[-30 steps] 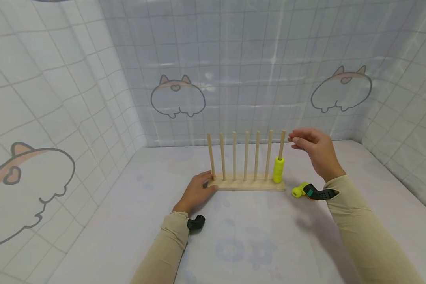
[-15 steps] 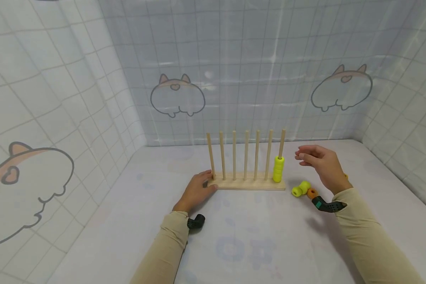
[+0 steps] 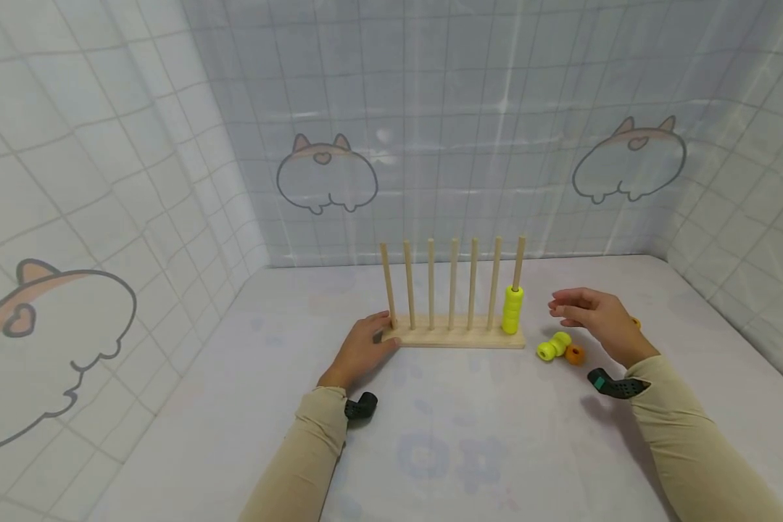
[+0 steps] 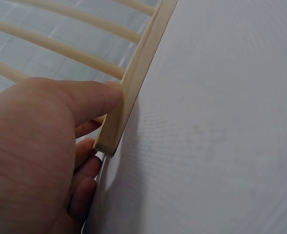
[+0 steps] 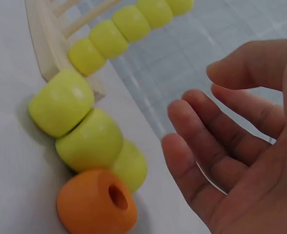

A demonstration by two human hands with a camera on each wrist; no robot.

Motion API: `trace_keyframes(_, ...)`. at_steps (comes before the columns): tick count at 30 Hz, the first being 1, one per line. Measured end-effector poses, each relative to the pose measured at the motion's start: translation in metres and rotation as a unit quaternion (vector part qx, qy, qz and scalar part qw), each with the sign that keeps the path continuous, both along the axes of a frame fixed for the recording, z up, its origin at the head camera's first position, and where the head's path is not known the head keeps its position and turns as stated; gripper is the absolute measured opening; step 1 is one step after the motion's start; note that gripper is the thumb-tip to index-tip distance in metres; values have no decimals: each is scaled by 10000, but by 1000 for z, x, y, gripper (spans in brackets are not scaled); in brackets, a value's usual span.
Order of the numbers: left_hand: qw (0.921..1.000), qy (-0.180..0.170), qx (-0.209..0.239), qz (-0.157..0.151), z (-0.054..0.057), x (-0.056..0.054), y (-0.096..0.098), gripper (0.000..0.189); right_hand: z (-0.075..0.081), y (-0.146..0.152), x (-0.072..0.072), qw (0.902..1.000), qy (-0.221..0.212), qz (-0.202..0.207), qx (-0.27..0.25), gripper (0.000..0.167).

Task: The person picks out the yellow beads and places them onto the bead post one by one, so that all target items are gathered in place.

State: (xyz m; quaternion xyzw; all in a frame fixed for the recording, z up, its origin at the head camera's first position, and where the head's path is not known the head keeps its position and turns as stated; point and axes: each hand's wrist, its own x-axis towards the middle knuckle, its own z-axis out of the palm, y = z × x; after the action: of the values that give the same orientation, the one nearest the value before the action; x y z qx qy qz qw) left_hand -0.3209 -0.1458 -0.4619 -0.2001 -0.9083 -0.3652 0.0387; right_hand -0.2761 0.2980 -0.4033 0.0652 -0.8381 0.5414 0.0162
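Note:
A wooden peg rack (image 3: 457,337) with several upright pegs stands on the table. Several yellow beads (image 3: 512,310) are stacked on its rightmost peg; the other pegs are bare. My left hand (image 3: 364,348) grips the rack's left end, thumb on the front edge of the base (image 4: 129,105) and fingers round behind. To the right of the rack my right hand (image 3: 597,319) hovers with loosely bent fingers and nothing in them. Below its fingertips, loose yellow beads (image 5: 90,141) lie in a cluster with an orange bead (image 5: 97,202), whose hole shows.
Another orange bead (image 3: 636,322) peeks out behind the right hand. White tile-patterned sheets (image 3: 470,145) rise behind the table and on both sides. The pale printed tabletop (image 3: 431,420) stretches in front of the rack.
My right hand has moved from beside the top of the rightmost peg down and to the right, uncovering the orange bead. The left hand and rack have stayed put.

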Motion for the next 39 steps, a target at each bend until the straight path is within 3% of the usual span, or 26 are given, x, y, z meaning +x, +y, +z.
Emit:
trace_keyframes(13,10000,21,20,4,0,-1,0,52,-11,14,-1,9965,-596,355,464,41)
trace_keyframes(30,10000,-27,63,24,3,1,0,54,-15,24,2,9885,-839,848,932,34)
trace_keyframes(39,10000,74,20,-35,2,1,0,53,-19,30,2,9861,-677,1056,1088,31)
